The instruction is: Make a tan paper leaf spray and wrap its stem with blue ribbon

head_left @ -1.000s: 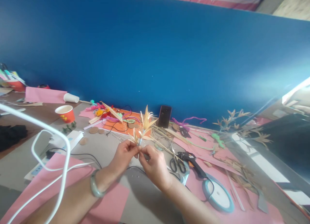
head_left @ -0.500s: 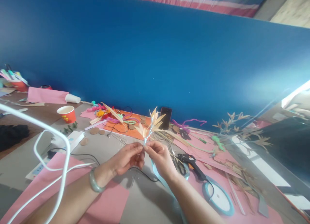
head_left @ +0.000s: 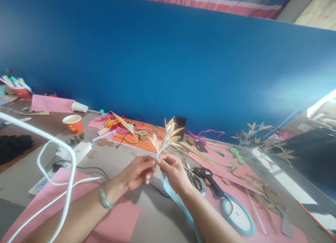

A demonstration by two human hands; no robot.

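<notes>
Both hands meet above the middle of the table around a small spray of pale straw-coloured leaves with a light blue stem. My left hand, a jade-like bangle at its wrist, pinches the base of the stem. Against it, my right hand also has thumb and fingers closed on the stem, just below the leaves. A light blue ribbon hangs beneath my right hand and passes behind the forearm. The ribbon roll lies at the right on pink paper.
A black glue gun and scissors lie right of my hands. A red cup and power strip are at the left. White cable loops across the left foreground. A phone leans at the blue partition.
The leaf spray has shifted slightly right and tilted a little. The fingers of my left hand have curled differently, and more ribbon shows below my right hand.
</notes>
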